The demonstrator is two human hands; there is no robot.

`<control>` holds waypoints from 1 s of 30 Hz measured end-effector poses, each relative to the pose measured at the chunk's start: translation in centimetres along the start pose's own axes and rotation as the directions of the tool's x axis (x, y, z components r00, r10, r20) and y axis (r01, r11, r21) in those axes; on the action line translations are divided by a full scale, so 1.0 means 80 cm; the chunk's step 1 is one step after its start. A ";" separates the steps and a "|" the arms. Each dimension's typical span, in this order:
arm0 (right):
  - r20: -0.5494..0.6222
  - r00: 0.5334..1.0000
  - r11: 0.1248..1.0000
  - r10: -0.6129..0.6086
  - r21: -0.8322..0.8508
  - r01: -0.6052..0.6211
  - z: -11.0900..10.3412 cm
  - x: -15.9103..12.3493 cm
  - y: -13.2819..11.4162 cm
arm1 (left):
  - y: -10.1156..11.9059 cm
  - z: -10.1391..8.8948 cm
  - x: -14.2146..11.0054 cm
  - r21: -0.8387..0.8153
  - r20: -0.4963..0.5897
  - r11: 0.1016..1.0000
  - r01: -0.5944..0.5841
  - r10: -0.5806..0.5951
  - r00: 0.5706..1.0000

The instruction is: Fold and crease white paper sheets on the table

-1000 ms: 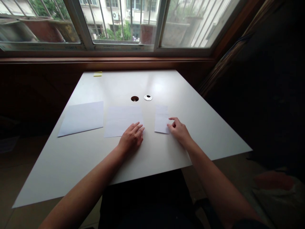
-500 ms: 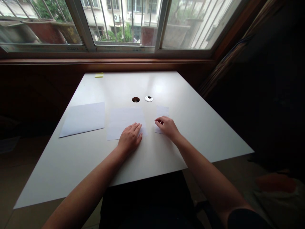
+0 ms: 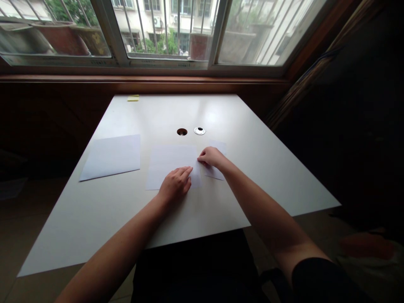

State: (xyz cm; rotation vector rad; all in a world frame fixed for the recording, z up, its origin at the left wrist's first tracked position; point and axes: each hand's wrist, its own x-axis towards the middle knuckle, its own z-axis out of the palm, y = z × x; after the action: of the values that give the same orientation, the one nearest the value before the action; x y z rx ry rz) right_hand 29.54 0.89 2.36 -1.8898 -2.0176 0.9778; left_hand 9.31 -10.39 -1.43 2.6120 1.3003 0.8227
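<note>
A white sheet of paper (image 3: 167, 158) lies on the table in front of me. My left hand (image 3: 176, 183) rests on its lower right part, palm down with the fingers stretched out. At the sheet's right edge, my right hand (image 3: 211, 157) has thumb and index finger pinched together on the paper. A narrower white paper piece (image 3: 215, 172) lies partly beneath my right hand, which hides its middle.
A stack of white paper (image 3: 112, 155) lies on the left of the white table (image 3: 120, 227). Toward the back are a round cable hole (image 3: 182, 132), its ring-shaped cover (image 3: 199, 131) and a yellow sticky-note pad (image 3: 133, 98). A window (image 3: 167, 33) stands behind.
My right hand has moved left from the narrow paper piece to the sheet's right edge and pinched it. The sheet has shifted slightly right and turned a little. The narrow piece is slightly turned.
</note>
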 end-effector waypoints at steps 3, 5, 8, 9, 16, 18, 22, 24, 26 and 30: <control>0.010 1.000 1.000 0.017 0.021 -0.017 0.002 0.006 -0.001 | -0.001 0.000 0.001 -0.019 -0.004 1.000 -0.001 0.001 1.000; 0.015 1.000 0.999 0.025 0.044 -0.026 0.004 0.009 0.001 | -0.001 -0.001 0.001 -0.028 -0.002 1.000 -0.004 0.004 1.000; 0.014 1.000 0.997 0.013 0.079 -0.014 0.006 0.011 0.006 | -0.001 -0.002 0.002 -0.047 -0.013 0.999 0.000 -0.001 1.000; 0.012 1.000 0.996 0.002 0.091 -0.003 0.007 0.011 0.008 | -0.001 -0.002 0.002 -0.054 -0.027 0.999 0.006 -0.007 1.000; -0.064 0.992 0.963 -0.105 0.241 0.118 0.012 -0.002 0.021 | -0.033 -0.022 0.009 -0.050 -0.278 0.989 0.139 -0.148 0.949; -0.099 0.985 0.956 -0.144 0.244 0.165 0.011 -0.009 0.022 | -0.057 -0.034 0.008 -0.023 -0.365 0.971 0.240 -0.231 0.902; -0.172 0.959 0.935 -0.223 0.239 0.261 0.007 -0.019 0.026 | -0.116 -0.051 0.000 -0.069 -0.456 0.891 0.449 -0.429 0.780; -0.210 0.940 0.921 -0.269 0.230 0.315 0.006 -0.022 0.029 | -0.140 -0.053 -0.006 -0.207 -0.403 0.818 0.537 -0.571 0.715; -0.245 0.916 0.898 -0.317 0.233 0.373 0.005 -0.024 0.034 | -0.156 -0.054 -0.010 -0.413 -0.303 0.713 0.566 -0.694 0.652; -0.231 0.902 0.827 -0.365 0.364 0.428 0.005 -0.028 0.041 | -0.163 -0.055 -0.010 -0.664 -0.122 0.541 0.516 -0.759 0.639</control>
State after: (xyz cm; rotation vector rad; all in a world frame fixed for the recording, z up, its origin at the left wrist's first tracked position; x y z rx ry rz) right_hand 32.31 -1.50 0.75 -1.2198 -1.8326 1.0028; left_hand -2.52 -3.40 -2.31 1.3233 1.6215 1.3507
